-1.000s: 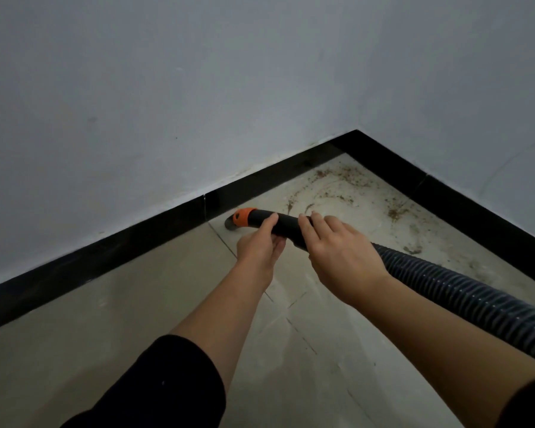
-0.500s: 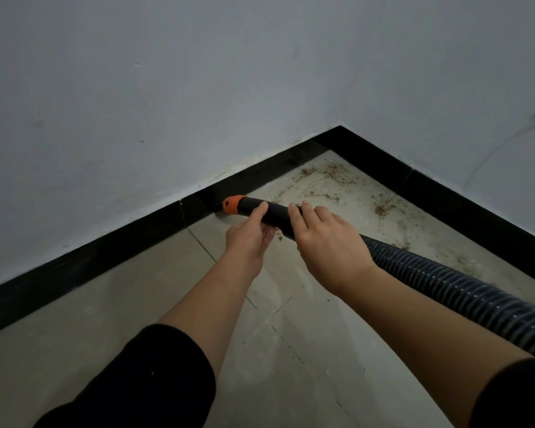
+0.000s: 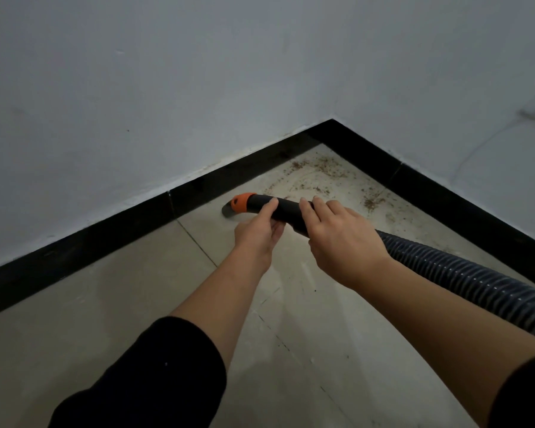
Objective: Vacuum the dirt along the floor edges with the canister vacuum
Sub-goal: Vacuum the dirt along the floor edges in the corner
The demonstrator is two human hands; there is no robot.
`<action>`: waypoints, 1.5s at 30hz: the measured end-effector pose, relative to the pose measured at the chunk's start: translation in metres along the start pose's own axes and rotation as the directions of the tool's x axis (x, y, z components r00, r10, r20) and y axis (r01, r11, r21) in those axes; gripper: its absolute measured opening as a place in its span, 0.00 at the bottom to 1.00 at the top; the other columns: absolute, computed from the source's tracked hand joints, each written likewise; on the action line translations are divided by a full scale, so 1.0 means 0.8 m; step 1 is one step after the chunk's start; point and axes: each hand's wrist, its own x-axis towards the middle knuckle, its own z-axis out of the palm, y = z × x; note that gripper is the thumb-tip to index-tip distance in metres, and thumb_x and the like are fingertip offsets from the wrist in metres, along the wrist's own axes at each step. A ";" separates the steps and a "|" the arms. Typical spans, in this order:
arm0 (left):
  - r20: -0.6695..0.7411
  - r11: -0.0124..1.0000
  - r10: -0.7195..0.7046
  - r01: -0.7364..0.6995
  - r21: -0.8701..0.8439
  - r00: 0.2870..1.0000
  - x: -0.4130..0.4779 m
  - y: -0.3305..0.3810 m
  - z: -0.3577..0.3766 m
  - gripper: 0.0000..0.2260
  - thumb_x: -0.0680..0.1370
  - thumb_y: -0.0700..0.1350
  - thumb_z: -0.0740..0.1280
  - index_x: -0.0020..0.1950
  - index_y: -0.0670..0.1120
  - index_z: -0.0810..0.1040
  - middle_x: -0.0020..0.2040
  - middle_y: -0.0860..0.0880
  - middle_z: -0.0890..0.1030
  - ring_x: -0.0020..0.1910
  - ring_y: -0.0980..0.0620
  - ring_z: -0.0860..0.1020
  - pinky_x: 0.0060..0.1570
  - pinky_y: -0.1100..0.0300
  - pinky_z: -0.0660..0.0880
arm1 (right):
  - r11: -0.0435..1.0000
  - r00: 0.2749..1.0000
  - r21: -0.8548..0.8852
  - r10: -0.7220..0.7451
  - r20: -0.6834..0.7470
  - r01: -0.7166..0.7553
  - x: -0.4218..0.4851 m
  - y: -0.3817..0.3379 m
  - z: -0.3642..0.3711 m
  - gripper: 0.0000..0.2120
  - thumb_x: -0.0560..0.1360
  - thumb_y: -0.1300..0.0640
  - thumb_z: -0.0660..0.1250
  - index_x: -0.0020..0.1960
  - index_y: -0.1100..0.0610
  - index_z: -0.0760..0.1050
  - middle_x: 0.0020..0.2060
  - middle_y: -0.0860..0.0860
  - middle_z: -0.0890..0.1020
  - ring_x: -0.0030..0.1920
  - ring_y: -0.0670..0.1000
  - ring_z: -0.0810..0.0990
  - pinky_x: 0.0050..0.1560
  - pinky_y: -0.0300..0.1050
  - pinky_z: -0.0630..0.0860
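My left hand (image 3: 255, 239) grips the black plastic vacuum nozzle with its orange collar (image 3: 286, 208) from below. The thumb lies along the top of the tube and the other fingers are curled under it, just behind the collar. My right hand (image 3: 343, 242) holds the same tube further back, its fingers wrapped over the top near where the nozzle meets the ribbed dark grey flexible hose (image 3: 464, 274). The hose runs off behind my right forearm to the right edge of the view.

The nozzle is tilted down and to the left. Its slanted tip is low on the pale beige tiled floor (image 3: 136, 304), just beside the glossy black skirting board (image 3: 105, 239) under the left-hand white painted wall (image 3: 136, 88). I cannot tell whether the tip touches the skirting.

The scattered brown dirt crumbs (image 3: 318, 168) lie beyond the nozzle in the corner where the two walls meet. More specks trail along the right-hand skirting, well apart from the tip. A grout line crosses the floor beneath my left wrist. Both forearms are bare, and a black sleeve (image 3: 155, 375) is pushed up on each arm.
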 end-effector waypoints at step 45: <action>0.026 0.994 -0.086 0.084 0.073 0.996 -0.101 -0.092 0.086 0.10 0.79 0.42 0.69 0.55 0.38 0.75 0.46 0.42 0.81 0.46 0.52 0.81 0.54 0.62 0.77 | 0.997 0.998 -0.019 0.069 -0.003 -0.069 -0.124 0.101 -0.014 0.30 0.72 0.60 0.69 0.72 0.64 0.65 0.59 0.59 0.78 0.53 0.58 0.78 0.51 0.49 0.77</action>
